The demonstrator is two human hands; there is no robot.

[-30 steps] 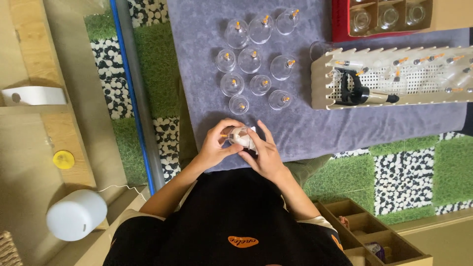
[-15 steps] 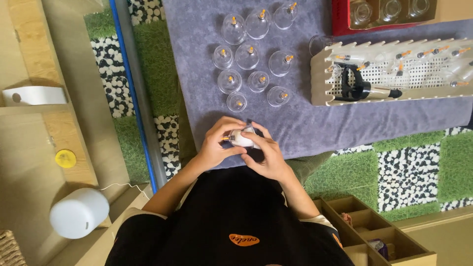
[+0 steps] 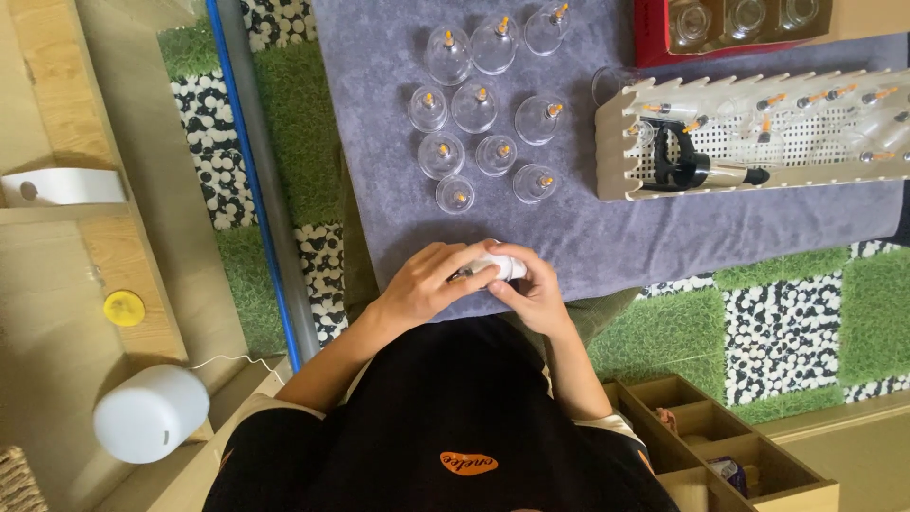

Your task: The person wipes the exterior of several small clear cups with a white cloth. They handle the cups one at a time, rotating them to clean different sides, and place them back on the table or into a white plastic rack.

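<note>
Both my hands meet over the near edge of a purple cloth (image 3: 588, 237). My left hand (image 3: 422, 284) and my right hand (image 3: 531, 289) together hold one small clear cup with a white cloth or tissue (image 3: 498, 268) pressed around it. Just beyond my hands, several clear glass cups with orange-tipped valves (image 3: 479, 104) stand in rows on the cloth. The nearest ones (image 3: 455, 194) are a short way past my fingers.
A cream perforated tray (image 3: 616, 161) with a black pump and more cups lies at the right. A red box (image 3: 654, 47) holds cups at the top. A white round device (image 3: 150, 412) sits at lower left, a wooden divided box (image 3: 730, 446) at lower right.
My hands have stayed in place, with the fingers shifting slightly around the cup and cloth. The camera has drifted a little.
</note>
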